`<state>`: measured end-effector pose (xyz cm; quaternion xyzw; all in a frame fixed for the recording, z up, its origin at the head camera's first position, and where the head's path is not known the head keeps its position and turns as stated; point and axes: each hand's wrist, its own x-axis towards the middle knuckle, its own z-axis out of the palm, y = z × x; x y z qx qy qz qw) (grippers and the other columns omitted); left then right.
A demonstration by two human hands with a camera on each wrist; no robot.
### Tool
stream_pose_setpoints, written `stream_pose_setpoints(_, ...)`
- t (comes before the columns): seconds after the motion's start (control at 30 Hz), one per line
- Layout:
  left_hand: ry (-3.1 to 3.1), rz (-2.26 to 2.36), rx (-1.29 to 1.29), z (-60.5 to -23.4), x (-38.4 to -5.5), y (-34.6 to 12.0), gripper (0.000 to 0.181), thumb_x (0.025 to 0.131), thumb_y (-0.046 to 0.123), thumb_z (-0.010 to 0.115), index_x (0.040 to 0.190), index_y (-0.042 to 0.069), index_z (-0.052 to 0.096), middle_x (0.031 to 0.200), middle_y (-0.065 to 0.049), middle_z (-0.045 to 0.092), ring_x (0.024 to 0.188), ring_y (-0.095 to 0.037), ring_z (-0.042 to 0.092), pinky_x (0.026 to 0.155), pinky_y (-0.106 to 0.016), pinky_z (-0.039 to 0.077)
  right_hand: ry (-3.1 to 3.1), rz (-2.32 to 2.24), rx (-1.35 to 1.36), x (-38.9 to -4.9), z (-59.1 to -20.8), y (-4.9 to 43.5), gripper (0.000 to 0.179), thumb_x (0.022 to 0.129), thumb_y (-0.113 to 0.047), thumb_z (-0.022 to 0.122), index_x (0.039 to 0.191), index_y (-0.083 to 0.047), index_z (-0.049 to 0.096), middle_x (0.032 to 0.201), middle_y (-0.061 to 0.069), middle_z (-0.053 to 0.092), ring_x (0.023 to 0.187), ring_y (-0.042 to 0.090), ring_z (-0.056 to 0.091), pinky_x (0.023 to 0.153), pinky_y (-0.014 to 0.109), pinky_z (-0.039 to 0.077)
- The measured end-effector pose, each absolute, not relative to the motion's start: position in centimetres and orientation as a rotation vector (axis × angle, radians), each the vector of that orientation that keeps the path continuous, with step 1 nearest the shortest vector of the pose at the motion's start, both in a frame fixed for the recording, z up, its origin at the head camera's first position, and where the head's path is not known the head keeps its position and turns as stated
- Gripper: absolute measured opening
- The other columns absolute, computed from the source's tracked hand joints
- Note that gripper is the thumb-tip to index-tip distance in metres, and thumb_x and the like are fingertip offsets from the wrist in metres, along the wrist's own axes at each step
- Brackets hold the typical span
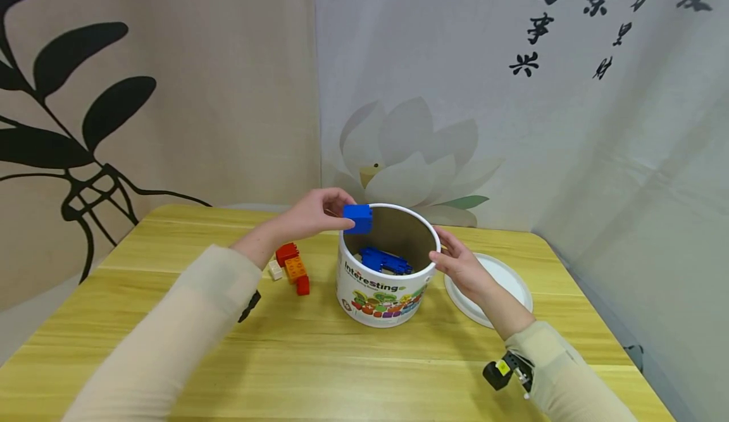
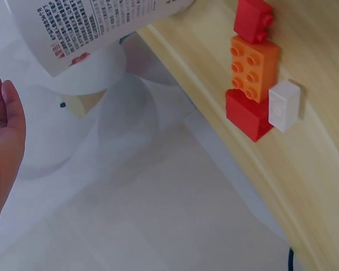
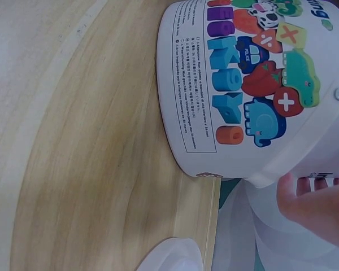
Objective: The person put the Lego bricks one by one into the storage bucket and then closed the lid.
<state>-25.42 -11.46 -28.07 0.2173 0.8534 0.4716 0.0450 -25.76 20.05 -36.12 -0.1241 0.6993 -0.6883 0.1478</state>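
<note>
My left hand (image 1: 319, 212) pinches a blue toy block (image 1: 357, 219) over the left part of the rim of a white bucket (image 1: 370, 305). The bucket stands upright, with its mouth uncovered, and has coloured pictures and "Interesting" printed on its front. Inside it lie blue toy pieces (image 1: 383, 259). On the bucket's right side, my right hand (image 1: 462, 265) holds the rim, thumb toward the front and fingers farther back. In the left wrist view, only the edge of the blue block shows beside the left fingertips (image 2: 10, 93). The right wrist view has the right hand (image 3: 313, 202) against the bucket's side.
Left of the bucket, an orange block (image 1: 295, 269) sits between two red blocks, the farther red block (image 1: 286, 254) and the nearer red block (image 1: 303, 285). A white block (image 1: 276, 270) lies beside them. The round white lid (image 1: 515, 283) lies on the wooden table (image 1: 364, 371) at right.
</note>
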Motion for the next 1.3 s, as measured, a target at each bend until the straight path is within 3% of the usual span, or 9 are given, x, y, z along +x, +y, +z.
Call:
stream_pose_setpoints(0.3,2.587,1.409,0.686,-28.0,-25.6,-9.8,0.033,0.084,0.016,0.068,0.113,0.004,0.057,0.106,-0.014,0.061,0.096,-0.025,0.055,0.085,-0.032,0.049,2.03,-1.974,-0.349,-25.8,-36.2,19.9,0.068,0.093,-0.008,0.053,0.149,-0.004,0.015,0.152,0.019,0.019,0.122,0.02,0.041,0.09,0.021,0.045)
stream_pose_setpoints(0.73,2.548,1.362,0.718,-29.5,-25.8,-7.5,0.032,0.083,0.017,0.069,0.112,0.006,0.058,0.107,-0.012,0.062,0.098,-0.023,0.057,0.087,-0.033,0.051,2.037,-1.961,-0.368,-25.8,-36.4,20.2,0.066,0.094,-0.009,0.053,0.149,-0.004,0.016,0.152,0.019,0.02,0.12,0.018,0.043,0.095,0.024,0.043)
stream_pose_setpoints(1.0,2.541,1.333,0.724,-30.0,-25.7,-7.0,0.035,0.083,0.019,0.07,0.113,0.007,0.059,0.109,-0.011,0.062,0.099,-0.023,0.057,0.087,-0.033,0.051,2.044,-1.957,-0.349,-25.8,-36.5,20.0,0.066,0.094,-0.009,0.052,0.149,-0.005,0.015,0.152,0.019,0.02,0.129,0.029,0.034,0.093,0.022,0.043)
stream_pose_setpoints(1.13,2.511,1.36,0.757,-30.0,-25.6,-7.1,0.036,0.082,0.017,0.071,0.114,0.006,0.058,0.112,-0.011,0.061,0.102,-0.022,0.058,0.091,-0.033,0.05,2.042,-1.958,-0.355,-25.8,-36.5,20.0,0.067,0.094,-0.009,0.052,0.149,-0.006,0.015,0.152,0.018,0.02,0.127,0.027,0.037,0.098,0.026,0.042)
stream_pose_setpoints(1.3,2.518,1.424,0.769,-29.8,-25.5,-8.0,0.034,0.083,0.015,0.069,0.113,0.003,0.058,0.113,-0.015,0.062,0.101,-0.024,0.059,0.093,-0.035,0.049,2.027,-1.97,-0.37,-25.8,-36.4,20.1,0.066,0.095,-0.007,0.051,0.149,-0.005,0.014,0.153,0.019,0.019,0.123,0.019,0.042,0.092,0.02,0.044)
